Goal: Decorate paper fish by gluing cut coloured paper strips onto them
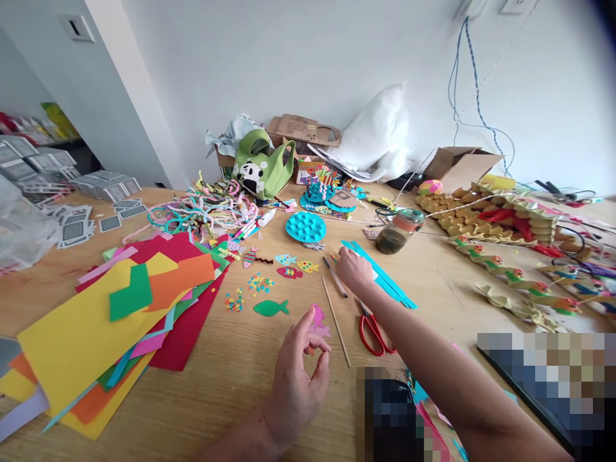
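My left hand [301, 378] hovers over the near table, thumb and index finger curved apart, with nothing visible between them. Just beyond its fingertips lie a magenta paper fish [316, 316] and paler pink paper partly hidden by the hand. Farther out, my right hand [355, 268] is closed, knuckles up; what its fingers hold, if anything, is hidden. Beside it lie a pen [335, 277] and blue paper strips [385, 276]. Red-handled scissors [371, 333] rest under the right forearm, near a thin wooden stick [337, 324]. A green paper fish [271, 308] lies left of the stick.
Coloured paper sheets [86, 321] pile up at left. Paper dots [260, 283] and decorated fish [289, 273] lie mid-table. A blue dimpled disc [305, 226], glass jar [399, 232], pipe cleaners [202, 208] and green panda bag [262, 167] stand behind. Egg cartons [486, 215] are at right.
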The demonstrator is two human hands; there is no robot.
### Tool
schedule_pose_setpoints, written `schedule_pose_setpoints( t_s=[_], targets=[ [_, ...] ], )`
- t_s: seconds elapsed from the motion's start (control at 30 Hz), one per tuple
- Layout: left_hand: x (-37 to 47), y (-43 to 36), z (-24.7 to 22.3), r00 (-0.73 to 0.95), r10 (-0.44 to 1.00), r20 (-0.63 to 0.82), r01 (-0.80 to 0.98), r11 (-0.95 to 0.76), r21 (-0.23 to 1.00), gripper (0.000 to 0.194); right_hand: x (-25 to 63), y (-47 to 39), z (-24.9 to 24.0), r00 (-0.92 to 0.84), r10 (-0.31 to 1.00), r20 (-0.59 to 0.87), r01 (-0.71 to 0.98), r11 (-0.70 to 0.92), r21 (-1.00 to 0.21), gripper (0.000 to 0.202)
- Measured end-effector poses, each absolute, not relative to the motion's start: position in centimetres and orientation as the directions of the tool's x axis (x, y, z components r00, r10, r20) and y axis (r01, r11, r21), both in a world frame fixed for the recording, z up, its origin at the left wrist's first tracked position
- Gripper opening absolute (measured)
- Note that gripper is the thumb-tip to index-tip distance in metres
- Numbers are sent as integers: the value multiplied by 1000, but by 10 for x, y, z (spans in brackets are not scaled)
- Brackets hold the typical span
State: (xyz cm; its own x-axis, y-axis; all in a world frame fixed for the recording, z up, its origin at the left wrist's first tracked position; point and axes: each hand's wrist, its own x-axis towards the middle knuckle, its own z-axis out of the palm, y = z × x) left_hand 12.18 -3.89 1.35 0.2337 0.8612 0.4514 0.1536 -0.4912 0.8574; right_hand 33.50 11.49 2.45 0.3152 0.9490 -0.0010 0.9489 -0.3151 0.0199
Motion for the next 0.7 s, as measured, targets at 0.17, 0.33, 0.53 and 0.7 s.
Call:
schedule_pose_setpoints(
  t_s=[0.17, 0.33, 0.53, 0.7],
  targets=[
    [122, -38, 15, 237, 853, 465, 160, -506, 848, 67, 336, 104, 47, 301, 953, -25, 951, -302, -60, 26],
    [120, -35, 18, 228, 851, 473, 155, -511, 846, 66, 338, 85, 59, 181, 981, -69, 974, -188, -123, 22],
    [116, -31, 19, 197, 874, 445, 128, -473, 872, 60, 344, 45, 86, 67, 997, -38, 942, -75, -327, 18],
    [106, -21, 40, 107, 927, 359, 45, -365, 930, 62, 362, -9, 145, 125, 976, 176, 824, -3, -567, 28]
  ],
)
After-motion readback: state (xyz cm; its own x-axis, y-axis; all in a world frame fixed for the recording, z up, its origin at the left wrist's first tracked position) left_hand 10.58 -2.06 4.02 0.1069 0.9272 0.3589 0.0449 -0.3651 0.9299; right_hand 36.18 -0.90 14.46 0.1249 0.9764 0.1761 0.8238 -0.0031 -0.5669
